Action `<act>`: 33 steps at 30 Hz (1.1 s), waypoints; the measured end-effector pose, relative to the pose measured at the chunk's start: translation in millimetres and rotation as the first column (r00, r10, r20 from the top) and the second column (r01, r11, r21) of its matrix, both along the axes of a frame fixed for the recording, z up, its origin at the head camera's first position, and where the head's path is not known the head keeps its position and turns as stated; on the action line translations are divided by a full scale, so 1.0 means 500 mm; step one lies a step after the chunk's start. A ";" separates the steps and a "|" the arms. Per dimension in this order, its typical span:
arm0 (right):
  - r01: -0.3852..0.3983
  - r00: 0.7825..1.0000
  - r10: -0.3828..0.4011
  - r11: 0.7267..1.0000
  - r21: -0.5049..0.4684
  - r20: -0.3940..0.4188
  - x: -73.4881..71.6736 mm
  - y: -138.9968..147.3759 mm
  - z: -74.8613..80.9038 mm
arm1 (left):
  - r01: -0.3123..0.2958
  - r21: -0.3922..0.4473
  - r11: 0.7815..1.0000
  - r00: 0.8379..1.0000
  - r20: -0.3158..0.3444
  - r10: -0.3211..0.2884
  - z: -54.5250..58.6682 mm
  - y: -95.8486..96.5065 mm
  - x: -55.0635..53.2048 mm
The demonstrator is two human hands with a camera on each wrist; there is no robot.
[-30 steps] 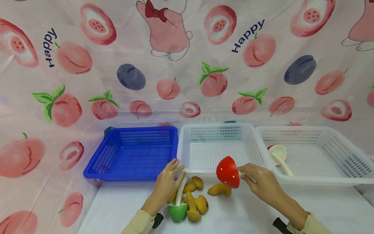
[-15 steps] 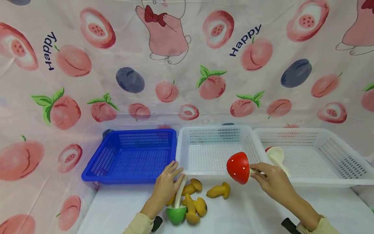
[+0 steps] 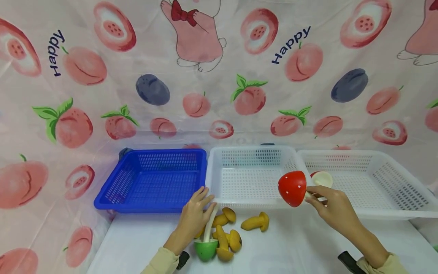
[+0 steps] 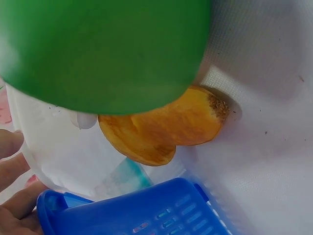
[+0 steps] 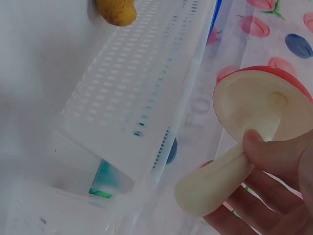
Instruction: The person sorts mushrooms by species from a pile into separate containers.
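My right hand (image 3: pixel 337 205) pinches a red toy mushroom (image 3: pixel 292 188) by its pale stem, above the edge between the two white baskets. In the right wrist view my thumb presses the mushroom's stem (image 5: pixel 215 183). My left hand (image 3: pixel 193 217) is at the blue basket's near right corner, thumb against the stem of a green toy mushroom (image 3: pixel 206 250), whose cap points down. That green cap (image 4: pixel 107 49) fills much of the left wrist view and hides the thumb. Several yellow-brown toy mushrooms (image 3: pixel 224 243) lie beside it on the white table.
A blue basket (image 3: pixel 150 208), a middle white basket (image 3: pixel 253 204) and a right white basket (image 3: pixel 386 214) stand in a row before a fruit-print cloth (image 3: pixel 219 83). One red-and-cream mushroom (image 3: pixel 322 179) lies inside the right basket. A yellow-brown mushroom (image 3: pixel 254 222) lies apart.
My right hand has carried the red mushroom to the right and slightly up, from over the middle basket's front to its right edge. My left hand and the green mushroom have stayed in place.
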State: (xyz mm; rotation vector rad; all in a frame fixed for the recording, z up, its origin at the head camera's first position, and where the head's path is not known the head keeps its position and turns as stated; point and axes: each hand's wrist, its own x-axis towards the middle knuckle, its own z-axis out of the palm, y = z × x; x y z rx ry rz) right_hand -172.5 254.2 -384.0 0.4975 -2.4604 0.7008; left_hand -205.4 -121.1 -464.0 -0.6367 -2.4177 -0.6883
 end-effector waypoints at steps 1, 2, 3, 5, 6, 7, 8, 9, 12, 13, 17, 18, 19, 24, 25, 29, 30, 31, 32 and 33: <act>0.000 1.000 0.000 1.000 -0.003 -0.008 -0.002 0.004 0.001 | 0.000 0.001 1.000 1.000 -0.005 0.000 0.002 0.000 -0.001; -0.001 1.000 0.001 1.000 -0.008 -0.014 -0.004 0.008 0.003 | 0.000 0.001 1.000 1.000 -0.007 0.000 0.003 -0.001 -0.002; 0.000 1.000 0.000 1.000 -0.011 -0.020 -0.006 0.011 0.004 | 0.000 0.002 1.000 1.000 -0.007 0.000 0.005 -0.001 -0.004; 0.007 1.000 -0.007 1.000 -0.017 -0.020 -0.008 0.018 0.005 | -0.001 -0.002 1.000 1.000 -0.006 0.001 0.007 -0.001 -0.006; 0.011 1.000 -0.011 1.000 -0.019 -0.016 -0.008 0.022 0.006 | -0.002 -0.004 1.000 1.000 -0.003 0.002 0.007 -0.001 -0.006; 0.015 1.000 -0.015 1.000 -0.022 -0.011 -0.008 0.025 0.006 | -0.002 -0.006 1.000 1.000 0.000 0.002 0.008 -0.002 -0.006; 0.020 1.000 -0.020 1.000 -0.024 -0.004 -0.008 0.028 0.006 | -0.003 -0.009 1.000 1.000 0.003 0.003 0.009 -0.002 -0.006; 0.026 1.000 -0.025 0.999 -0.024 0.003 -0.007 0.031 0.006 | -0.005 -0.013 1.000 1.000 0.003 0.005 0.008 -0.002 -0.005; 0.041 0.999 -0.040 0.999 -0.026 0.015 -0.007 0.042 0.005 | -0.012 -0.015 1.000 1.000 0.005 0.012 0.007 -0.003 -0.003; 0.045 0.999 -0.045 0.999 -0.024 0.017 -0.007 0.046 0.005 | -0.013 -0.014 1.000 1.000 0.005 0.013 0.007 -0.003 -0.003; 0.068 0.997 -0.068 0.998 -0.012 0.029 -0.009 0.068 0.003 | -0.014 -0.008 1.000 1.000 0.011 0.014 0.002 -0.001 -0.002; 0.073 0.997 -0.072 0.997 -0.009 0.031 -0.009 0.074 0.003 | -0.012 -0.006 1.000 1.000 0.012 0.012 0.001 -0.001 -0.001; 0.077 0.996 -0.077 0.997 -0.006 0.036 -0.010 0.079 0.002 | -0.010 -0.004 1.000 1.000 0.012 0.010 0.000 0.000 -0.001; 0.104 0.993 -0.104 0.995 -0.001 0.052 -0.009 0.104 0.001 | 0.000 0.005 1.000 1.000 -0.003 0.000 -0.004 0.001 0.003; 0.112 0.992 -0.111 0.994 -0.002 0.058 -0.009 0.108 0.001 | 0.001 0.005 1.000 1.000 -0.007 -0.001 -0.005 0.001 0.003; 0.144 0.987 -0.144 0.990 -0.001 0.070 -0.014 0.124 -0.001 | 0.004 0.003 1.000 1.000 -0.022 -0.004 -0.006 0.000 0.002; 0.151 0.986 -0.151 0.989 0.003 0.068 -0.016 0.127 -0.001 | 0.004 0.002 1.000 1.000 -0.025 -0.004 -0.006 0.000 0.002; 0.156 0.985 -0.156 0.988 0.005 0.067 -0.017 0.130 -0.001 | 0.004 0.003 1.000 1.000 -0.027 -0.004 -0.005 0.000 0.001; 0.158 0.985 -0.159 0.987 0.006 0.068 -0.018 0.133 -0.002 | 0.004 0.004 1.000 1.000 -0.025 -0.004 -0.005 0.000 0.001; 0.160 0.985 -0.160 0.987 0.008 0.066 -0.020 0.136 -0.002 | 0.004 0.003 1.000 1.000 -0.024 -0.004 -0.004 0.000 0.002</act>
